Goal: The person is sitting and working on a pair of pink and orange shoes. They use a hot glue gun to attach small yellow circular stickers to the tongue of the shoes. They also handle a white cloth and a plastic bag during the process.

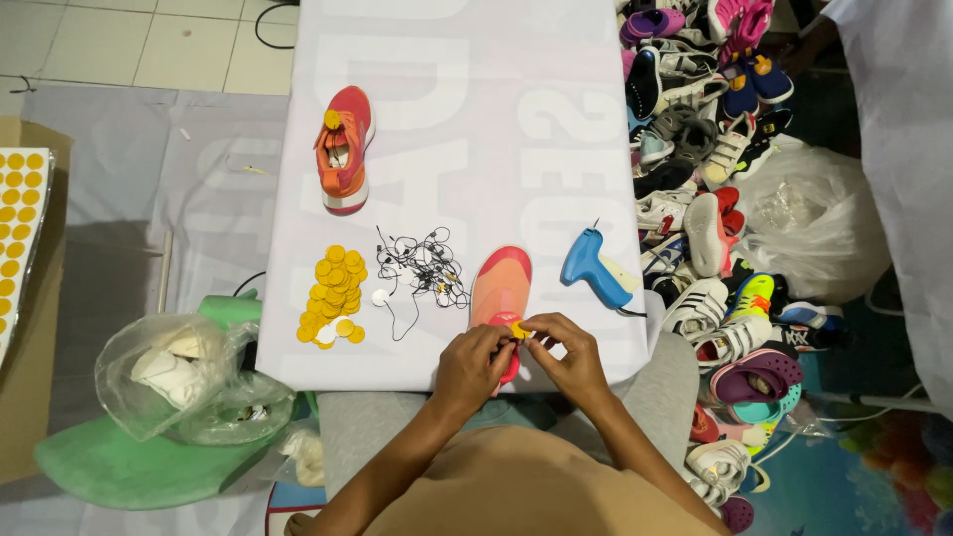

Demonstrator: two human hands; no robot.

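An orange-pink shoe [498, 282] lies on the white sheet-covered table [476, 119] near its front edge. My left hand [473, 363] and my right hand [566, 352] meet over the shoe's near end, both pinching a small yellow round tag [518, 330]. A matching orange shoe [343, 149] with a yellow tag on it rests farther back on the left. Between them lie a heap of yellow round tags [334, 294] and a tangle of thin black strings [422, 266].
A blue tagging gun [596, 268] lies right of the shoe. A big pile of mixed shoes [710, 199] fills the floor at right, with a clear plastic bag [809, 223]. At left are a green stool [139, 462] holding a plastic bag, and a sheet of yellow stickers [18, 213].
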